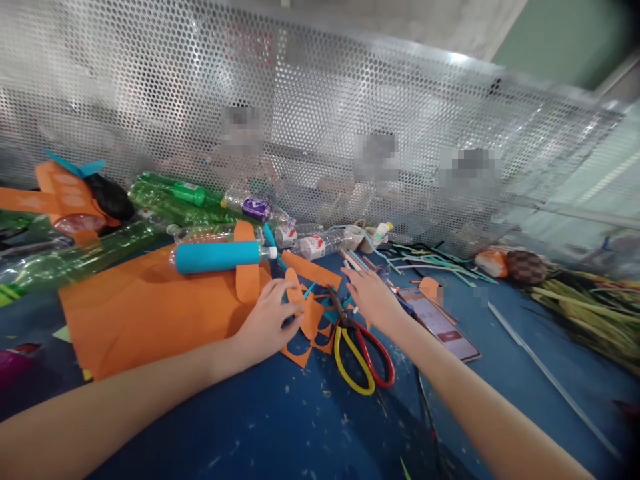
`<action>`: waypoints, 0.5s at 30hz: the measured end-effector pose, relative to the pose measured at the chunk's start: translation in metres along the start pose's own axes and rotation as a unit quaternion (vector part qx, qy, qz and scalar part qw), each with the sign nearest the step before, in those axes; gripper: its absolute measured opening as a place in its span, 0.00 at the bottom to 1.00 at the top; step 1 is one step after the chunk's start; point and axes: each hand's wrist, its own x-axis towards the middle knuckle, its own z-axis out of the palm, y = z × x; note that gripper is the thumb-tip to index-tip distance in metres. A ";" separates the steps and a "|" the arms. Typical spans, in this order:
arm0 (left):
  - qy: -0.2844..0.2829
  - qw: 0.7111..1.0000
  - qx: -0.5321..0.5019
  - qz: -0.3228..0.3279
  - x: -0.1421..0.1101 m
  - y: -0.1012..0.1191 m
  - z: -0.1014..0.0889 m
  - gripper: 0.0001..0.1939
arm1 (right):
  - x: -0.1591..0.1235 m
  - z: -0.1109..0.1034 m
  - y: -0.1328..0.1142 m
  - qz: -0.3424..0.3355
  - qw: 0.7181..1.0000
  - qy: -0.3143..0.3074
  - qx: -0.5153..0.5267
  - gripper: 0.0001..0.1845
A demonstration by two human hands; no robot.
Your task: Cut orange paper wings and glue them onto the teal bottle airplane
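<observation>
- A perforated metal screen (310, 100) stood across the far side.
- The blue tabletop (300, 427) stretched beneath both forearms.
- An orange sheet (165, 313) lay flat at the left, reaching close to the left hand.
- A bottle wrapped in blue paper (217, 257) lay on its side over the sheet's far part, its white cap pointing right.
- Scissors (346, 321) with one yellow and one red handle rested between the forearms.
- The person's left hand (273, 317) was half open, fingers bent at the orange cut-outs; whether it gripped one could not be told.
- The right hand (373, 297) had its fingers loosely spread near the scissors' blades, nothing visible in its grasp.
- A phone (443, 325) lay screen up, right of that hand.
- Orange cut-outs (313, 317) were heaped between the hands.
</observation>
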 end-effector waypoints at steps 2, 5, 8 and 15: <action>-0.019 0.999 -0.002 0.035 -0.001 0.002 -0.001 0.09 | 0.021 0.012 0.009 0.022 1.000 0.001 0.005 0.17; -0.033 0.997 -0.003 0.069 -0.001 0.003 -0.001 0.11 | 0.042 0.024 0.019 0.044 0.999 -0.003 0.027 0.05; -0.040 0.996 -0.005 0.080 0.000 0.004 -0.001 0.12 | 0.049 0.024 0.022 0.047 0.997 0.009 0.064 0.04; -0.053 0.982 -0.182 -0.012 -0.001 0.007 -0.006 0.16 | -0.001 -0.009 -0.012 0.027 0.979 0.177 0.100 0.09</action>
